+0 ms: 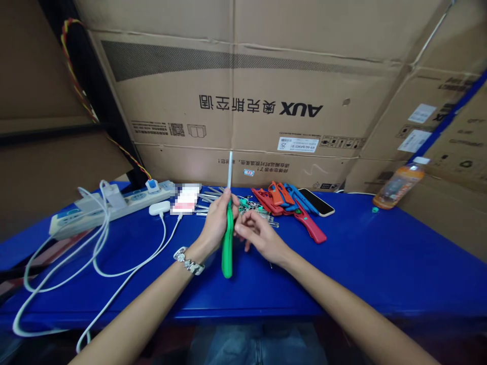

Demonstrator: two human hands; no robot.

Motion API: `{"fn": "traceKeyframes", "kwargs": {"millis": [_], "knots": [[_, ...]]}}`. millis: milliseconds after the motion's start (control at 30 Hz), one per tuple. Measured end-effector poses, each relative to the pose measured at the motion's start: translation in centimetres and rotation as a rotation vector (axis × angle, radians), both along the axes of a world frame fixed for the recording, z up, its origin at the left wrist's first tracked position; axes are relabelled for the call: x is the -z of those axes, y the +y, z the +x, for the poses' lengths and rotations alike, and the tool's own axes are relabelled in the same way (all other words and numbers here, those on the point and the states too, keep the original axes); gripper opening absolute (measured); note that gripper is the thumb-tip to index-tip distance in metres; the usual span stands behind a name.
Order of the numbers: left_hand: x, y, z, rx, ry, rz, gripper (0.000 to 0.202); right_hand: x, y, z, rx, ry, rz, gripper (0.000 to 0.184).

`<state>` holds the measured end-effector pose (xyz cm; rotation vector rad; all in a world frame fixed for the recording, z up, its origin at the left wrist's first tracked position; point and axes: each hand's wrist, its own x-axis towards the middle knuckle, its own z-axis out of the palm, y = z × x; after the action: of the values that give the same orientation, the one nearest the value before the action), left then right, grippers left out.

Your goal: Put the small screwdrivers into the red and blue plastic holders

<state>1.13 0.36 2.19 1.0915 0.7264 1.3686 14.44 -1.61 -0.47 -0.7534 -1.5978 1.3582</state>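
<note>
My left hand (216,219) is closed around a green plastic handle (227,243) with a thin metal blade (230,170) pointing straight up, held above the blue table (357,258). A metal watch sits on that wrist. My right hand (257,234) is just right of the handle, fingers curled and pinched near its upper part; what they hold, if anything, I cannot make out. Behind the hands lie loose metal blades (207,197) and a pile of red, orange and blue handles (289,203).
A white power strip (110,205) with plugs and white cables (95,253) lies at the left. A phone (321,202) lies beside the handles, an orange bottle (397,185) on its side at the right. Cardboard boxes (243,96) wall the back.
</note>
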Motion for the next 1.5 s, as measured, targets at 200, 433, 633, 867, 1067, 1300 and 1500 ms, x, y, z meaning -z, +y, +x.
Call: {"fn": "traceKeyframes", "kwargs": {"millis": [200, 433, 633, 867, 1067, 1300, 1500], "knots": [[0.8, 0.9, 0.0, -0.136, -0.220, 0.126, 0.040, 0.2, -0.1, -0.2, -0.177, -0.141, -0.149, 0.040], [1.2, 1.2, -0.3, -0.063, 0.007, 0.243, 0.042, 0.3, 0.4, 0.2, 0.252, -0.308, 0.260, 0.027], [1.2, 0.7, -1.1, 0.042, 0.086, 0.201, 0.044, -0.3, 0.1, 0.9, 0.269, -0.310, 0.288, 0.035], [0.8, -0.1, -1.4, 0.150, 0.031, 0.092, 0.034, -0.6, 0.1, 1.3, -0.071, -0.124, -0.056, 0.054], [0.7, 0.1, -1.1, 0.074, -0.025, -0.010, 0.034, 0.3, 0.4, 0.9, -0.129, -0.074, -0.140, 0.051], [1.3, 0.2, -0.5, -0.020, 0.011, -0.016, 0.032, -0.2, 0.0, 0.1, 0.058, -0.022, -0.090, 0.053], [1.5, 0.2, -0.3, -0.077, 0.034, -0.033, 0.032, -0.4, 0.4, 0.2, -0.001, 0.060, -0.264, 0.048]]}}
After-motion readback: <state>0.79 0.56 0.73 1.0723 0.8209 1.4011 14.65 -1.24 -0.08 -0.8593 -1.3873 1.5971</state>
